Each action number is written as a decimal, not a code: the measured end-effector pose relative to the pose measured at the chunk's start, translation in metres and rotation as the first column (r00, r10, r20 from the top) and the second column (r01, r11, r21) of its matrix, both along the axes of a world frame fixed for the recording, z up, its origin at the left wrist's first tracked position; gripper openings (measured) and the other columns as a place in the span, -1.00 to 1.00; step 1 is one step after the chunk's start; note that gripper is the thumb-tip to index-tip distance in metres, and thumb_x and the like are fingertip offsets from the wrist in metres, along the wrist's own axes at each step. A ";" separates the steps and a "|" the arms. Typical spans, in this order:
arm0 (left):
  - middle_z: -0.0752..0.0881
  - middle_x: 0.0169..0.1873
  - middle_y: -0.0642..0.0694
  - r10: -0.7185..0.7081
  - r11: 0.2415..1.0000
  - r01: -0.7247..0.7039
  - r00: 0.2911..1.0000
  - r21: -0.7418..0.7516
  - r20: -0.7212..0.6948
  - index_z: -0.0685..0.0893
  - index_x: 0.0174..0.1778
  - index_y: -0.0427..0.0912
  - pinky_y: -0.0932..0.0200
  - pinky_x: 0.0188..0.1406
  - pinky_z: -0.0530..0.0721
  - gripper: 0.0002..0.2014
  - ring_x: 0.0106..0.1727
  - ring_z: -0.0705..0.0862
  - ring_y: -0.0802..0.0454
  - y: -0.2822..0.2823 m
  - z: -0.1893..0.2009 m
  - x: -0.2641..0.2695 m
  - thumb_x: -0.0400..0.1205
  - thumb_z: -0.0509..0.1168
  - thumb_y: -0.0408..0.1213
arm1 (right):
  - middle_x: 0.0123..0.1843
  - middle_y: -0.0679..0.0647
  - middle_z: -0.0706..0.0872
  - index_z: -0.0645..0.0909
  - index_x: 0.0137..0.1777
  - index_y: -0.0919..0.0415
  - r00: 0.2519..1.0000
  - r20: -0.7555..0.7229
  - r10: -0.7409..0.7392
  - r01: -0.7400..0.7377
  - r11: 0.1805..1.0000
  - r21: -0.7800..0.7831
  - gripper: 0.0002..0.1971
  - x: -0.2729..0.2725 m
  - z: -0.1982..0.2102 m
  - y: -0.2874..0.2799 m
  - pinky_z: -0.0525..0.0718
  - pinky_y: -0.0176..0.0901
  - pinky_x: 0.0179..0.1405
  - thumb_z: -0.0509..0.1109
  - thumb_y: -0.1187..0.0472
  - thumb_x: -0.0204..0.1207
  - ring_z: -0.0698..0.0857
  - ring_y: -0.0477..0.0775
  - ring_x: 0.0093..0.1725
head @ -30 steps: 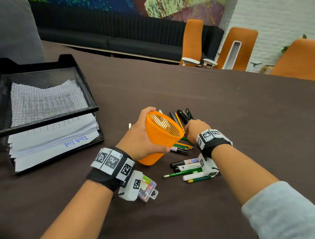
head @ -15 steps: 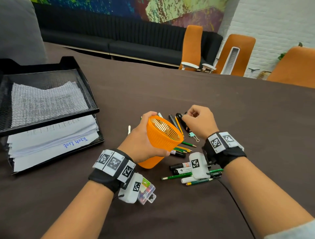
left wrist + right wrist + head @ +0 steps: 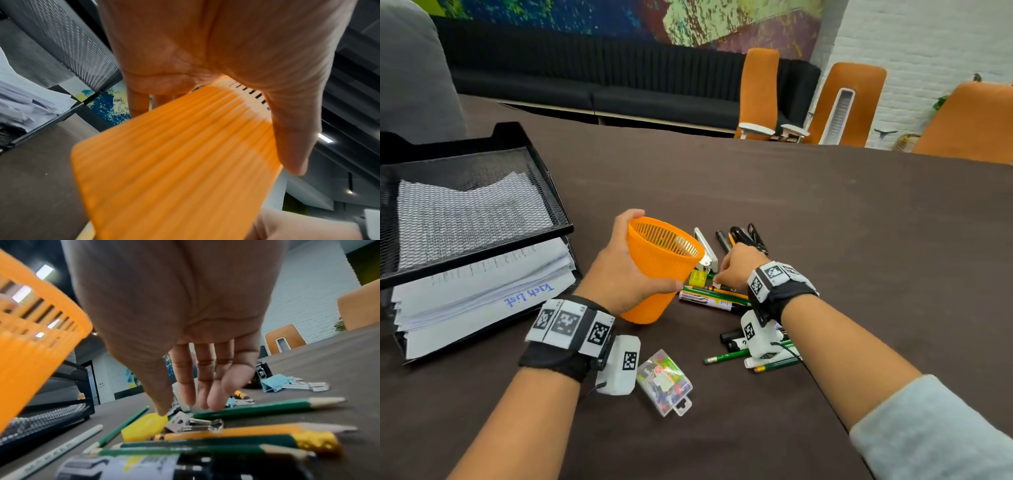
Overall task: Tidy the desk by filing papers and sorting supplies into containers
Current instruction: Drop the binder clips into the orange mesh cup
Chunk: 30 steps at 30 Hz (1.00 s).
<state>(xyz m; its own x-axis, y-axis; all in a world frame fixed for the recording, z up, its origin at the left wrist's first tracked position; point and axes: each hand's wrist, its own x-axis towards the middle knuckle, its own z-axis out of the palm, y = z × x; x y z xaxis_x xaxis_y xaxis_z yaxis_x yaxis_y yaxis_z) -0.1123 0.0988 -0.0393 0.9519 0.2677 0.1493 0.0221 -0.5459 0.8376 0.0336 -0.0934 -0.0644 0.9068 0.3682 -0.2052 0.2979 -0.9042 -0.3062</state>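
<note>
My left hand (image 3: 619, 270) grips an orange slotted cup (image 3: 664, 274), tilted with its mouth toward the right; its base touches the table. The left wrist view shows the palm (image 3: 205, 65) wrapped round the cup's wall (image 3: 174, 162). My right hand (image 3: 732, 267) reaches down into a pile of pencils and markers (image 3: 709, 299) just right of the cup. In the right wrist view the hand (image 3: 185, 395) has straight fingers and holds nothing. Its thumb tip hovers over a silver binder clip (image 3: 185, 422) and a yellow piece (image 3: 144, 428). Its fingers hang over a green pencil (image 3: 257, 407).
A black mesh two-tier tray (image 3: 561, 219) with stacked papers (image 3: 482, 291) stands at the left. A clear box of pins (image 3: 664, 380) lies near my left wrist. A white stapler (image 3: 705, 250), a blue binder clip (image 3: 275, 384) and more pencils (image 3: 732, 356) lie around. Orange chairs stand behind the table.
My right hand rose beside the cup's mouth half a second ago and has come back down into the pile, closer to the cup. The left hand keeps holding the cup.
</note>
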 end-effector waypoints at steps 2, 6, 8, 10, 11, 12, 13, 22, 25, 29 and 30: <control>0.50 0.23 0.08 -0.026 1.000 0.026 1.000 -0.010 -0.002 0.11 0.46 0.41 -0.04 0.11 0.61 0.10 0.21 0.57 -0.04 -0.004 -0.002 0.001 0.18 0.73 -0.09 | -0.15 0.10 0.79 0.79 -0.10 0.18 1.000 -0.012 0.012 -0.013 0.999 -0.038 -0.78 0.000 -0.002 0.005 0.78 -0.05 -0.12 0.58 0.03 0.41 0.77 0.14 -0.12; 0.50 0.26 0.09 -0.074 0.997 0.073 0.997 -0.018 -0.014 0.10 0.45 0.43 -0.09 0.14 0.66 0.11 0.22 0.58 -0.05 -0.011 -0.005 0.002 0.17 0.73 -0.06 | -0.18 0.04 0.75 0.69 -0.27 0.04 0.996 0.041 0.076 -0.070 0.989 -0.132 -0.88 -0.004 -0.003 0.010 0.75 -0.06 -0.13 0.53 0.08 0.43 0.76 0.15 -0.15; 0.49 0.24 0.12 -0.086 0.996 0.085 0.996 -0.019 -0.016 0.10 0.47 0.41 0.00 0.08 0.63 0.11 0.20 0.58 -0.02 -0.014 -0.006 0.003 0.18 0.73 -0.07 | -0.31 0.02 0.65 0.49 -0.40 0.04 0.992 0.088 0.088 -0.071 0.980 -0.185 -0.75 -0.007 -0.004 0.011 0.67 -0.11 -0.24 0.47 0.11 0.44 0.70 0.16 -0.25; 0.49 0.24 0.12 -0.090 0.996 0.090 0.996 -0.016 -0.015 0.09 0.47 0.40 0.04 0.05 0.60 0.11 0.20 0.58 -0.02 -0.015 -0.006 0.004 0.18 0.72 -0.08 | -0.33 0.01 0.59 0.39 -0.39 0.03 0.987 0.126 0.099 -0.069 0.972 -0.223 -0.70 -0.011 -0.003 0.011 0.66 -0.09 -0.25 0.44 0.08 0.46 0.66 0.15 -0.28; 0.49 0.25 0.11 -0.092 0.996 0.091 0.996 -0.013 -0.018 0.09 0.47 0.40 0.03 0.05 0.61 0.11 0.20 0.58 -0.02 -0.015 -0.006 0.004 0.18 0.72 -0.07 | -0.33 0.00 0.58 0.37 -0.37 0.02 0.985 0.137 0.106 -0.072 0.969 -0.235 -0.69 -0.013 -0.004 0.011 0.67 -0.07 -0.22 0.44 0.05 0.46 0.66 0.14 -0.27; 0.49 0.26 0.10 -0.092 0.996 0.092 0.996 -0.011 -0.019 0.08 0.47 0.41 0.01 0.06 0.62 0.12 0.20 0.58 -0.03 -0.015 -0.006 0.003 0.19 0.72 -0.07 | -0.32 -0.01 0.57 0.36 -0.35 0.01 0.982 0.147 0.118 -0.081 0.967 -0.241 -0.69 -0.014 -0.005 0.010 0.68 -0.05 -0.20 0.44 0.04 0.47 0.66 0.14 -0.26; 0.49 0.27 0.09 -0.091 0.996 0.091 0.996 -0.008 -0.020 0.08 0.47 0.41 -0.02 0.08 0.64 0.12 0.20 0.58 -0.04 -0.016 -0.005 0.003 0.19 0.72 -0.06 | -0.31 -0.02 0.56 0.35 -0.34 0.00 0.981 0.146 0.125 -0.087 0.966 -0.244 -0.70 -0.016 -0.004 0.009 0.70 -0.03 -0.18 0.43 0.05 0.47 0.66 0.14 -0.23; 0.49 0.27 0.10 -0.100 0.995 0.100 0.995 -0.017 -0.029 0.06 0.46 0.44 -0.12 0.17 0.66 0.12 0.23 0.58 -0.05 -0.015 -0.001 0.001 0.19 0.72 -0.04 | -0.01 0.06 0.68 0.63 -0.15 0.08 0.997 0.070 0.042 -0.036 0.996 -0.077 -0.89 -0.016 0.005 -0.017 0.70 -0.06 -0.08 0.45 0.32 0.46 0.71 0.15 -0.01; 0.48 0.24 0.12 -0.110 0.994 0.109 0.993 -0.020 -0.033 0.06 0.49 0.40 -0.01 0.10 0.63 0.12 0.20 0.57 -0.01 -0.017 -0.002 0.002 0.21 0.71 -0.06 | -0.16 0.05 0.74 0.69 -0.17 0.09 0.987 0.129 -0.095 0.059 0.964 0.259 -0.90 -0.015 0.031 -0.027 0.71 -0.15 -0.18 0.56 0.25 0.42 0.73 0.02 -0.17; 0.49 0.18 0.16 -0.128 0.992 0.127 0.991 -0.021 -0.050 0.08 0.48 0.38 0.08 0.04 0.57 0.10 0.16 0.57 0.03 -0.025 -0.005 0.004 0.20 0.71 -0.08 | -0.32 0.11 0.79 0.70 -0.24 0.17 0.957 0.274 -0.097 -0.091 0.794 0.601 -0.83 -0.037 0.079 -0.018 0.64 -0.17 -0.36 0.62 0.13 0.39 0.64 -0.05 -0.39; 0.49 0.18 0.16 -0.131 0.991 0.130 0.990 -0.018 -0.051 0.09 0.46 0.40 0.06 0.05 0.58 0.10 0.17 0.57 0.02 -0.027 -0.005 0.004 0.20 0.72 -0.07 | -0.31 0.12 0.79 0.70 -0.23 0.15 0.959 0.278 -0.060 -0.135 0.765 0.630 -0.81 -0.043 0.087 -0.013 0.66 -0.17 -0.35 0.62 0.08 0.39 0.66 -0.02 -0.37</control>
